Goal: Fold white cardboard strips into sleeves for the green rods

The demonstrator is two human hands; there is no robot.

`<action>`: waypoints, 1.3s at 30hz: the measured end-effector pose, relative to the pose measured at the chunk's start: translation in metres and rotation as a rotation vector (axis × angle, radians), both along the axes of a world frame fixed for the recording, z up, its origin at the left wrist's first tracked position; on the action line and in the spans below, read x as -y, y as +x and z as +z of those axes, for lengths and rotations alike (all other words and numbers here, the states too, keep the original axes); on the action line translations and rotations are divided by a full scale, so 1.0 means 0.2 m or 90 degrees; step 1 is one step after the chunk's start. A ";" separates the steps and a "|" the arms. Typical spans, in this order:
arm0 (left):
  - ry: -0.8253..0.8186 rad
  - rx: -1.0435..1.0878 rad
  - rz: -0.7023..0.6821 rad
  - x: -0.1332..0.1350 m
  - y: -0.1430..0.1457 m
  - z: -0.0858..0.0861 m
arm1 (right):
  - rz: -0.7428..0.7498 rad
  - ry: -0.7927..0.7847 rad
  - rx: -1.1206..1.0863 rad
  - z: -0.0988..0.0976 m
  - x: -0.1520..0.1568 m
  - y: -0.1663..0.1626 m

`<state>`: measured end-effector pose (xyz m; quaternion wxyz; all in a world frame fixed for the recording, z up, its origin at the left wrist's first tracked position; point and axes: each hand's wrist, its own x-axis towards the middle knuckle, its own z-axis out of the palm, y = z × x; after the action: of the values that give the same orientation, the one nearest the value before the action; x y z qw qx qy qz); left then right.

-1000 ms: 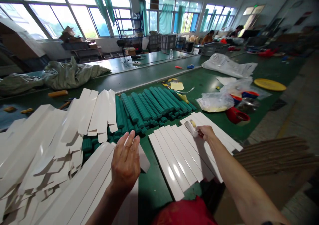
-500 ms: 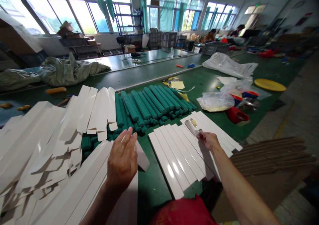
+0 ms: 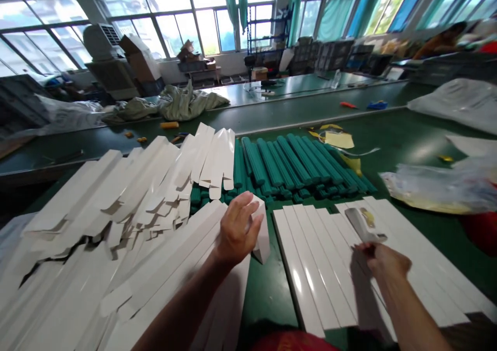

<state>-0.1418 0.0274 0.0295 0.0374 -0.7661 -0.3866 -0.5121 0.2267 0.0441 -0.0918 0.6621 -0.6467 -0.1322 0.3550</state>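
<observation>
My left hand (image 3: 237, 228) curls over the end of a long white flat carton (image 3: 261, 225), fingers wrapped on its far tip, at the right edge of a big heap of white cartons (image 3: 128, 221). My right hand (image 3: 382, 260) is closed on the handle of a small white tool (image 3: 359, 224) that rests on a row of white strips (image 3: 334, 268) laid side by side on the green table. Behind both hands lies a stack of teal ribbed rods (image 3: 295, 167).
Crumpled clear plastic bags (image 3: 435, 185) lie at the right, yellow paper scraps (image 3: 339, 140) beyond the rods. A second green table (image 3: 272, 114) with a grey sack (image 3: 186, 102) runs behind. Windows, shelving and crates fill the back wall. A person sits far right.
The view has swung left. My left hand went from flat and open above the cartons to curled on a carton's end. My right hand slid back toward me with the tool.
</observation>
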 end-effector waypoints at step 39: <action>-0.127 0.012 0.026 0.09 0.06 0.03 | 0.582 0.087 0.013 0.65 0.08 -1.10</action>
<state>-0.1297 0.0089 0.0354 -0.0324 -0.7532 -0.4514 -0.4774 0.0062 0.0286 0.0387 0.4776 -0.4804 -0.4333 0.5945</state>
